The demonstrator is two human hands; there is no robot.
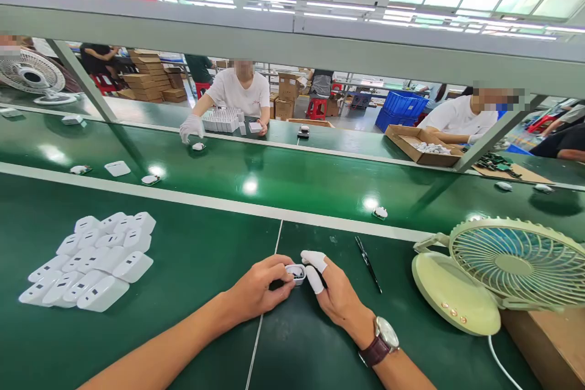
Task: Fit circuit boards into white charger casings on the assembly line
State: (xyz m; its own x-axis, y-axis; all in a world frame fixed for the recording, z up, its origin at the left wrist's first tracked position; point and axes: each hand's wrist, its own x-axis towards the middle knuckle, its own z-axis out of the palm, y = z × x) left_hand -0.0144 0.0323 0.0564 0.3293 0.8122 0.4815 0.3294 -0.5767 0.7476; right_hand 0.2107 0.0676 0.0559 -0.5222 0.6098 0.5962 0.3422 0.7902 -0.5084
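Note:
A small white plastic housing (299, 275) sits near the middle of the green bench, its open end facing up and dark parts showing inside. My left hand (265, 286) grips it between thumb and fingers from the left. Close against its right side is my right hand (336, 289), with white finger covers on the thumb and a finger. Those covered fingertips are slightly apart; whether they touch the housing I cannot tell. Black tweezers (368, 263) lie to the right of that hand. On the left stands a cluster of several white housings (94, 259), each with a dark slot.
A pale green fan (457, 292) stands at the right beside a cardboard box (548, 341). Beyond the white strip, a green conveyor belt (283, 186) carries small white parts (150, 180). Across it, people work near a shallow carton (425, 149) of white pieces. A metal beam (292, 42) spans overhead.

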